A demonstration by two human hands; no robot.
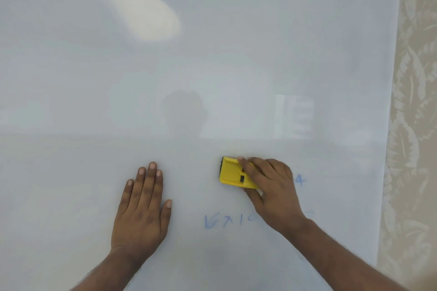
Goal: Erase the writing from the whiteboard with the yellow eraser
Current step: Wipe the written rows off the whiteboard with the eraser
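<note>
A large whiteboard [212, 66] fills nearly the whole view. My right hand [272, 189] grips the yellow eraser [233, 172] and presses it flat against the board, low and right of centre. Faint blue writing "16 x 10" [227, 221] sits below the eraser, its right end hidden by my wrist. A blue "4" [299, 181] shows just right of my hand. My left hand [142, 208] lies flat on the board to the left, fingers spread, holding nothing.
The whiteboard's right edge [390, 125] meets a beige wall with a leaf pattern [413, 125]. Glare from a light [146, 12] and dim room reflections lie across the upper board.
</note>
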